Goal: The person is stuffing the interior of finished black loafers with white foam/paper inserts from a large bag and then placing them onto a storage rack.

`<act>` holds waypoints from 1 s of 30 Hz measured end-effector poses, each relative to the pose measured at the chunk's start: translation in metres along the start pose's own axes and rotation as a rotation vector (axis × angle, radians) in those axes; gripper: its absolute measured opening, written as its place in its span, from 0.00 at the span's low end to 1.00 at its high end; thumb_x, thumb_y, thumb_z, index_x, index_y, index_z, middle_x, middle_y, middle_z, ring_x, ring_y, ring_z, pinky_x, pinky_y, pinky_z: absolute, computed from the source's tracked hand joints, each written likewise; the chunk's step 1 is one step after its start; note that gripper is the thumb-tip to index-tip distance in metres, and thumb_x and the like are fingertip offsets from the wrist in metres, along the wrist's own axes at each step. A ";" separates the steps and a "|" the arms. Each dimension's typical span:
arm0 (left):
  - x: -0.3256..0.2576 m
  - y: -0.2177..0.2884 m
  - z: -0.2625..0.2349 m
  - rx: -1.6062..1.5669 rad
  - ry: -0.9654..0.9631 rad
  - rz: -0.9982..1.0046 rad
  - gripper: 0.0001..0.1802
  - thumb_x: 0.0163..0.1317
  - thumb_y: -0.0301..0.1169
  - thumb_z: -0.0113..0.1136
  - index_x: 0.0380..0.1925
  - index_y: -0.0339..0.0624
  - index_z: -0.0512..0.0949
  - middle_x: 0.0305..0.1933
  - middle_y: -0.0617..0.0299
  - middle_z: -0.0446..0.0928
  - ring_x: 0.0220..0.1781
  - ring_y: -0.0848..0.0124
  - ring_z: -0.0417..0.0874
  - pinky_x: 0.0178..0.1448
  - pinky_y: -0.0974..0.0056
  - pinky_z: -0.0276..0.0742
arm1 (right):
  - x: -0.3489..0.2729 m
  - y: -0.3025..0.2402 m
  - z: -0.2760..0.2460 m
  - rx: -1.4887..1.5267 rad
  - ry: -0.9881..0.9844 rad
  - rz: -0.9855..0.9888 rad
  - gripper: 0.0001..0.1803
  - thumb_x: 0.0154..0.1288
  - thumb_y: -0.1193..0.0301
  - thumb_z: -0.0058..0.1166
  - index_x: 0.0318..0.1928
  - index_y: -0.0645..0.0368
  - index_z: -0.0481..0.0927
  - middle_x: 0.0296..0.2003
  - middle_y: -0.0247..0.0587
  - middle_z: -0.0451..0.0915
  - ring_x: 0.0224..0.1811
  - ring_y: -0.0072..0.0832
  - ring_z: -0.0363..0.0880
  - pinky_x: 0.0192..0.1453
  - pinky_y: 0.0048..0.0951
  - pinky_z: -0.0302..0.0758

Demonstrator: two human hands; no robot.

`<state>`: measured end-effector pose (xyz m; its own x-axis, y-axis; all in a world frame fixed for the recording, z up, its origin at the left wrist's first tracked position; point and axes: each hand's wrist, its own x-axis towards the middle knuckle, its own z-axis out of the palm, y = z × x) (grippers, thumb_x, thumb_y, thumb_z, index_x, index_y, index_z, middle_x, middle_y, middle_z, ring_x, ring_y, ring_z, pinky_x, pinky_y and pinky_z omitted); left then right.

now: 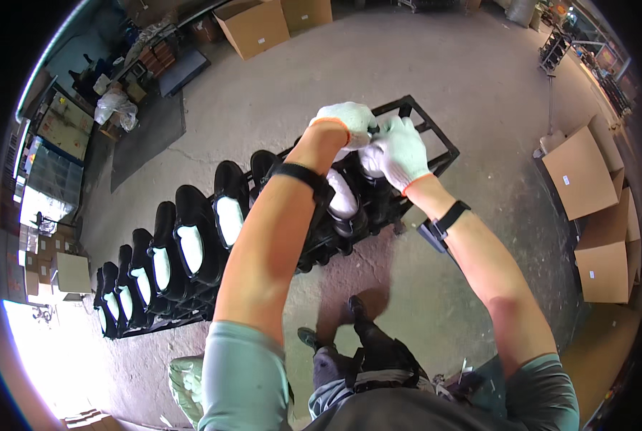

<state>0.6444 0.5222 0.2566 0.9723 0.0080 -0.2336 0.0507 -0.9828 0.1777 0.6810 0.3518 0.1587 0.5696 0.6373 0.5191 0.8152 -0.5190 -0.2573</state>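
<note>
A long black metal rack (446,154) runs from the lower left to the upper middle, carrying a row of black shoes (195,205) with white filling in their openings. Over its far right end my two hands, in white gloves with orange cuffs, come together. My left hand (346,121) is closed, its fingertips at a small dark piece between the hands. Close against it, my right hand (400,152) has its fingers bent and closed above a shoe with white filling. What the fingers grip is mostly hidden. Just nearer to me stands a black shoe with a white insert (342,197).
Open cardboard boxes (583,172) stand on the floor at the right, and another cardboard box (252,29) lies at the far side. A dark mat (148,140) and a plastic bag (116,108) are at the upper left. A pale green sack (186,381) lies near my left side.
</note>
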 end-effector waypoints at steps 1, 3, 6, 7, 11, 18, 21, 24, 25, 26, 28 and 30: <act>-0.008 0.003 -0.009 -0.023 0.049 0.005 0.22 0.63 0.37 0.63 0.57 0.55 0.90 0.59 0.53 0.91 0.59 0.45 0.89 0.64 0.48 0.85 | -0.005 0.001 -0.004 -0.012 -0.046 -0.030 0.13 0.71 0.58 0.63 0.38 0.50 0.96 0.47 0.52 0.83 0.50 0.53 0.82 0.55 0.52 0.83; -0.024 -0.002 -0.038 -0.049 0.457 0.067 0.25 0.66 0.42 0.61 0.57 0.42 0.89 0.58 0.40 0.89 0.62 0.41 0.88 0.69 0.47 0.83 | 0.014 0.004 -0.003 0.077 -0.052 0.012 0.12 0.70 0.59 0.64 0.42 0.49 0.96 0.48 0.52 0.84 0.51 0.52 0.83 0.56 0.51 0.83; -0.089 0.040 -0.061 -0.641 0.744 0.180 0.26 0.70 0.42 0.69 0.60 0.33 0.87 0.46 0.48 0.90 0.50 0.60 0.92 0.59 0.59 0.86 | 0.010 0.022 -0.005 0.089 -0.055 0.001 0.11 0.68 0.62 0.67 0.46 0.49 0.96 0.42 0.52 0.86 0.50 0.52 0.84 0.54 0.49 0.82; -0.111 0.060 -0.057 -0.813 0.735 0.136 0.23 0.74 0.40 0.68 0.59 0.33 0.86 0.45 0.53 0.90 0.47 0.69 0.90 0.56 0.63 0.85 | 0.006 0.036 -0.007 0.091 -0.043 -0.010 0.11 0.67 0.64 0.68 0.46 0.49 0.96 0.41 0.52 0.88 0.49 0.51 0.84 0.54 0.48 0.82; -0.171 0.136 0.035 -1.159 0.748 0.056 0.20 0.84 0.42 0.60 0.61 0.36 0.83 0.54 0.57 0.85 0.53 0.69 0.85 0.59 0.62 0.83 | -0.064 0.012 -0.119 0.846 -0.055 0.134 0.28 0.68 0.64 0.74 0.67 0.58 0.87 0.66 0.50 0.83 0.66 0.38 0.85 0.73 0.41 0.79; -0.080 0.188 0.244 -1.442 0.433 -0.253 0.21 0.90 0.38 0.50 0.69 0.34 0.77 0.56 0.57 0.81 0.57 0.70 0.79 0.67 0.62 0.76 | -0.235 0.048 -0.087 1.062 -0.479 0.645 0.46 0.70 0.70 0.69 0.86 0.57 0.65 0.76 0.51 0.78 0.75 0.40 0.79 0.79 0.42 0.76; -0.033 0.193 0.272 -1.574 0.378 -0.107 0.24 0.92 0.41 0.47 0.74 0.35 0.74 0.60 0.56 0.81 0.61 0.70 0.80 0.68 0.62 0.78 | -0.245 0.084 -0.064 1.031 -0.321 0.700 0.44 0.70 0.71 0.67 0.85 0.53 0.67 0.73 0.49 0.81 0.72 0.39 0.83 0.76 0.40 0.78; 0.023 0.184 0.326 -1.579 0.349 0.011 0.24 0.91 0.38 0.48 0.76 0.34 0.71 0.69 0.50 0.81 0.68 0.61 0.82 0.76 0.57 0.76 | -0.248 0.124 -0.034 0.950 -0.262 0.601 0.45 0.68 0.71 0.68 0.85 0.53 0.67 0.72 0.50 0.82 0.72 0.40 0.83 0.76 0.41 0.78; 0.039 0.183 0.328 -1.584 0.346 0.018 0.24 0.91 0.38 0.48 0.76 0.34 0.71 0.69 0.50 0.81 0.68 0.61 0.82 0.76 0.57 0.76 | -0.251 0.137 -0.025 0.980 -0.245 0.689 0.44 0.68 0.71 0.69 0.84 0.54 0.69 0.71 0.50 0.82 0.72 0.40 0.83 0.76 0.41 0.79; 0.053 0.182 0.328 -1.453 0.402 0.033 0.25 0.90 0.37 0.48 0.77 0.34 0.71 0.66 0.49 0.82 0.65 0.60 0.84 0.73 0.56 0.78 | -0.252 0.149 -0.019 1.009 -0.229 0.775 0.43 0.67 0.71 0.69 0.82 0.55 0.70 0.70 0.51 0.83 0.72 0.40 0.83 0.76 0.42 0.79; 0.079 0.178 0.319 -1.315 0.430 -0.095 0.30 0.86 0.36 0.52 0.80 0.34 0.67 0.62 0.51 0.85 0.55 0.66 0.85 0.63 0.58 0.82 | -0.254 0.167 -0.007 0.840 -0.140 0.807 0.41 0.67 0.69 0.71 0.80 0.57 0.72 0.68 0.51 0.83 0.71 0.40 0.83 0.76 0.42 0.79; 0.116 0.167 0.312 -1.166 0.370 -0.188 0.26 0.80 0.34 0.55 0.74 0.35 0.72 0.52 0.39 0.88 0.49 0.53 0.91 0.56 0.51 0.85 | -0.249 0.182 0.002 0.608 -0.012 0.838 0.38 0.64 0.65 0.75 0.72 0.62 0.77 0.63 0.53 0.85 0.66 0.41 0.85 0.73 0.43 0.81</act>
<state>0.6940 0.3013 -0.0394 0.9244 0.3690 -0.0969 0.1848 -0.2108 0.9599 0.6881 0.1003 -0.0191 0.9771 0.2115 -0.0231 0.0707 -0.4253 -0.9023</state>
